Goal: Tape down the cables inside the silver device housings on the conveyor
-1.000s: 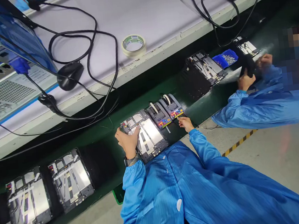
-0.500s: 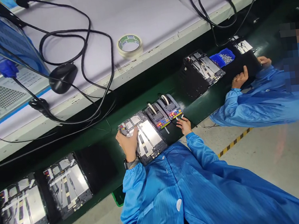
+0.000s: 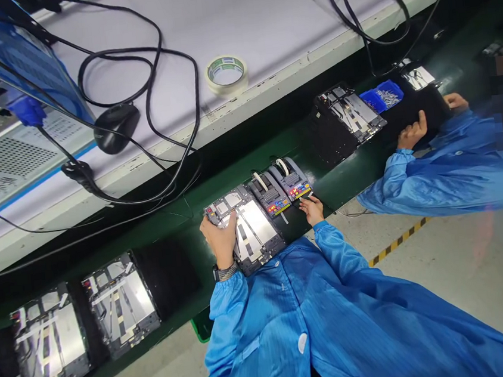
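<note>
My left hand [image 3: 219,238] lies on the left part of an open tablet body [image 3: 256,230] with silver shields, on the green belt [image 3: 344,176]. Its fingers curl over the top left corner and grip it. My right hand [image 3: 312,209] reaches to the front of the right one of two grey tape dispensers [image 3: 294,179], its fingers pressed together at the outlet. What they pinch is too small to see. The other dispenser [image 3: 269,194] stands between the tablet and my right hand. Both my sleeves are blue.
Two more open tablets [image 3: 120,304] [image 3: 47,345] lie on the belt to the left, another [image 3: 351,112] to the right. A co-worker's hands [image 3: 412,134] rest on a black tray beside a blue parts bin [image 3: 381,97]. A tape roll [image 3: 225,73], mouse [image 3: 117,127] and cables lie on the white shelf.
My hands have hardly moved. The co-worker's hands have spread apart and now rest on the black tray. The view has shifted slightly.
</note>
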A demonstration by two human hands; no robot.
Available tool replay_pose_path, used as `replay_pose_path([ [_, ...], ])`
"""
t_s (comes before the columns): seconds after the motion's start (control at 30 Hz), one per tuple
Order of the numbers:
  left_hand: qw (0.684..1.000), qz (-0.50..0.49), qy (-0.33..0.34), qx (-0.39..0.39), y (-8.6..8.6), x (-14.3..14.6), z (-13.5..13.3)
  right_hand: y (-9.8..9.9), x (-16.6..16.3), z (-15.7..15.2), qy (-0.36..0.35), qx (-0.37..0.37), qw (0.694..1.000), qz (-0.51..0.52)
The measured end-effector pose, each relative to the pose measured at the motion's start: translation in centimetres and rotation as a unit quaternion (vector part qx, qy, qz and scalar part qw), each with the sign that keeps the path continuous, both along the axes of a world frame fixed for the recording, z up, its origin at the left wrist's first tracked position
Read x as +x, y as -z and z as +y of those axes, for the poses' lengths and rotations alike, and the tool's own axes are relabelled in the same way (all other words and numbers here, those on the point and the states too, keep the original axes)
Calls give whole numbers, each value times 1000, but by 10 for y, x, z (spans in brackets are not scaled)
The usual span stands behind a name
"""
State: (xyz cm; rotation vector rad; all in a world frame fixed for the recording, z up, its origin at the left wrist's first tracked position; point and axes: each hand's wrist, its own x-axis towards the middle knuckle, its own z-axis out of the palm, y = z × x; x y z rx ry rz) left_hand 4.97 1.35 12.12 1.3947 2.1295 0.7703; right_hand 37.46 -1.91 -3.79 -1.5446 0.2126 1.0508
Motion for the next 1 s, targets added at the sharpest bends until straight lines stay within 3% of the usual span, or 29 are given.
replay_pose_path([
  [0.17, 1000, 11, 13, 6, 1, -3, -1, 0, -2, 4, 12, -44, 999, -30],
  [0.3, 998, 43, 13, 38, -8, -11, -2, -9, 6, -19, 16, -69, 996, -62],
  [0.37, 996, 67, 18, 47, -19, -11, -2, -21, 15, -35, 7, -59, 992, -110],
  [0.47, 991, 107, 67, 51, -41, 1, 5, -54, 27, -44, -49, 22, 978, -202],
  [0.57, 975, 142, 165, 53, -58, 20, 22, -97, 20, -24, -158, 136, 944, -255],
  [0.7, 941, 163, 291, 56, -65, 34, 49, -140, -23, 31, -290, 227, 883, -292],
  [0.83, 927, 182, 322, 65, -63, 44, 62, -146, -69, 80, -358, 260, 840, -315],
  [1.0, 937, 203, 284, 29, -58, 58, 61, -140, -97, 108, -397, 275, 825, -294],
])
